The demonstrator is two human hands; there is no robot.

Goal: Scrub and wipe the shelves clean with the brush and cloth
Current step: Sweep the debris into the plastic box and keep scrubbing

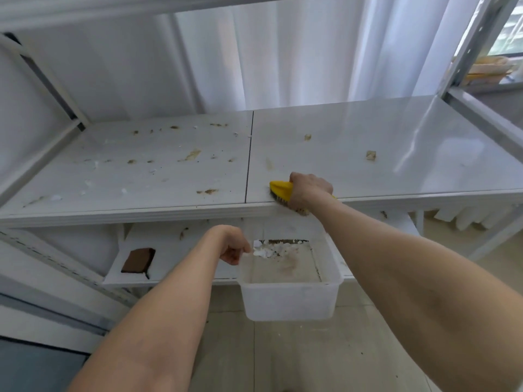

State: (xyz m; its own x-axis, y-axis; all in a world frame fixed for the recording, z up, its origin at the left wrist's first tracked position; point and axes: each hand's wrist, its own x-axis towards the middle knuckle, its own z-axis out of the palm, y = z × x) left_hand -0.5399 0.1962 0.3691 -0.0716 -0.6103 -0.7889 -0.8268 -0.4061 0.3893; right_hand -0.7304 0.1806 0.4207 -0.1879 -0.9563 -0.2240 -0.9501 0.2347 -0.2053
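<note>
A white shelf [368, 154] spans the view, its left half dotted with brown stains and white crumbs. My right hand [310, 190] grips a yellow scrub brush [280, 190] whose bristles sit at the shelf's front edge, just right of the middle seam. Below that edge, my left hand [233, 247] holds a clear plastic bin [291, 299] by its left rim. White crumbs lie in the bin's far end. A brown cloth [138, 260] rests folded on the lower shelf [169, 244] to the left.
White curtains [283, 58] hang behind the shelving. Metal uprights [467, 46] frame the unit at right and left. Another shelf edge runs overhead. Stacked items [489, 70] sit beyond the right upright. Tiled floor [297, 357] lies below.
</note>
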